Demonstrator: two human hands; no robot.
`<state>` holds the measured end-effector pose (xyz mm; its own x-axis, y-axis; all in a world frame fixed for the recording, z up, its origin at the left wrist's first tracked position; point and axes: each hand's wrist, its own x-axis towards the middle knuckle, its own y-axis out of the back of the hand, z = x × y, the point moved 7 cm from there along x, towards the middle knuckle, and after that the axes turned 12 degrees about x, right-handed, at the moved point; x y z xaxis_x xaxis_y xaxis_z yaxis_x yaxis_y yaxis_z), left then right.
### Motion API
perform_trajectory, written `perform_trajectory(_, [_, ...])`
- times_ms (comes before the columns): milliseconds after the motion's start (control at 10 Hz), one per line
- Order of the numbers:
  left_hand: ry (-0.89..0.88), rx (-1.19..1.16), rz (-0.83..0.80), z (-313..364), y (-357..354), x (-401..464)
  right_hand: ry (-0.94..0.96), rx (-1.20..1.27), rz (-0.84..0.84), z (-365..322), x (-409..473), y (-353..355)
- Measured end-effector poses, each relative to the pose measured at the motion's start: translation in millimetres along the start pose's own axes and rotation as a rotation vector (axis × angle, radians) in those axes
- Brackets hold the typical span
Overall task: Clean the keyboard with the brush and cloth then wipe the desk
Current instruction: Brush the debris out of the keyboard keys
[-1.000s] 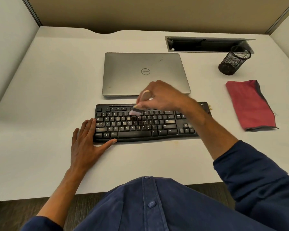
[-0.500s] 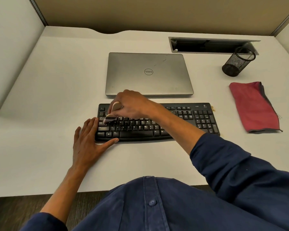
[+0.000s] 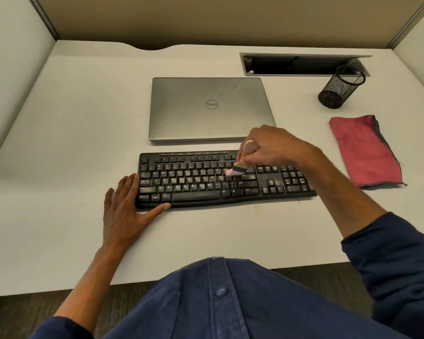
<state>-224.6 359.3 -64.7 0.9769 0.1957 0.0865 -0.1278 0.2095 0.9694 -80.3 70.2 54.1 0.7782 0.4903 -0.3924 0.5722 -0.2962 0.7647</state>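
Note:
A black keyboard (image 3: 196,182) lies on the white desk (image 3: 71,143) in front of me. My right hand (image 3: 274,148) grips a small brush (image 3: 240,162) with a pale wooden handle; its pinkish bristles touch the keys right of the middle, near the enter key. My left hand (image 3: 125,209) lies flat on the desk with straight fingers against the keyboard's left end and the thumb along its front edge. A folded red cloth (image 3: 365,150) with a grey border lies on the desk to the right, apart from both hands.
A shut silver laptop (image 3: 208,108) sits just behind the keyboard. A black mesh pen cup (image 3: 340,86) stands at the back right, in front of an open cable slot (image 3: 299,64). Partition walls close in the desk on three sides.
My right hand swept the brush to the keyboard's left end half a second ago, then back across the keys to the right of the middle. My left hand has stayed in place.

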Motion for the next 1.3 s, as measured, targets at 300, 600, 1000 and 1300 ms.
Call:
perform_trajectory(300, [-0.006, -0.009, 0.011, 1.6, 1.7, 0.7, 0.163, 0.306, 0.100, -40.9, 3.4, -9.7])
perform_trajectory(600, [0.026, 0.000, -0.004, -1.4, 0.3, 0.7, 0.388, 0.240, 0.033, -132.9, 34.6, -75.5])
perform_trajectory(1000, [0.008, -0.005, 0.012, -0.4, 1.9, 0.9, 0.200, -0.013, -0.056, -76.3, 17.4, -47.2])
perform_trajectory(1300, [-0.004, -0.006, 0.010, 0.0, 1.1, 0.5, -0.112, -0.034, 0.010, 7.0, -16.5, 3.4])
